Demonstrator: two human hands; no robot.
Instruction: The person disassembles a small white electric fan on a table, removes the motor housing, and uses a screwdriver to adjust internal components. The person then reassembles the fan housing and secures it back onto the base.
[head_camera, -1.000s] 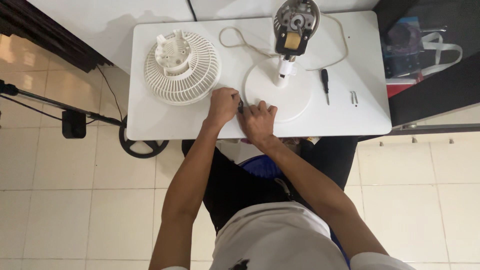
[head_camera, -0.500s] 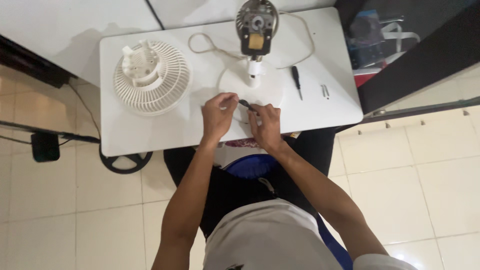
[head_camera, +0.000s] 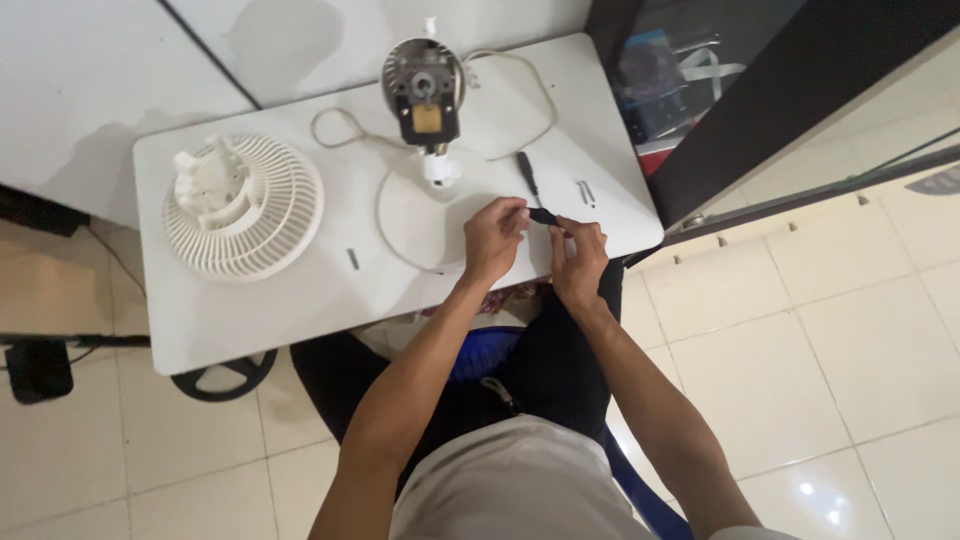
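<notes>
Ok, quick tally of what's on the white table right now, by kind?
White fan grille: 1
Fan motor on its round white base: 1
Screwdriver: 1
Small loose metal parts: 2
Small dark part held between both hands: 1
Total: 6

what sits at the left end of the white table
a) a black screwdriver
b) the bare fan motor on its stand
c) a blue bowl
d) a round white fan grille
d: the round white fan grille lies at the left end of the table, while the motor and the screwdriver are further right.
</notes>
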